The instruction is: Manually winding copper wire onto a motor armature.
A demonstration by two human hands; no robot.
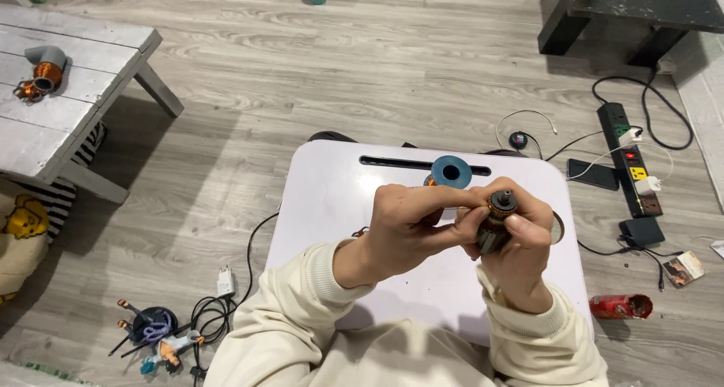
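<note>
Centre of frame: both hands raised just above a small white surface (332, 206), meeting over one motor rotor (494, 223).

Right hand (520, 255) wraps the rotor from below, thumb pressed across its grey core, copper end and short shaft pointing up. Held upright this way the top end faces the camera, probably so the person can see it.

Left hand (411, 225) comes in from the left, fingers curled, fingertips pinched against the rotor's side near the top; whether they grip a wire is too small to tell.

One blue spool (451, 171) sits on the surface just behind the hands, near a slot.

On the floor, right of frame: one power strip (632, 161) with two plugs in it, one dark phone (593, 174), one red can (621, 305) lying on its side.

Upper left: a grey wooden bench (68, 78) carrying one copper coil (44, 72).

Lower left: one white charger (225, 281) with tangled black cable.
</note>
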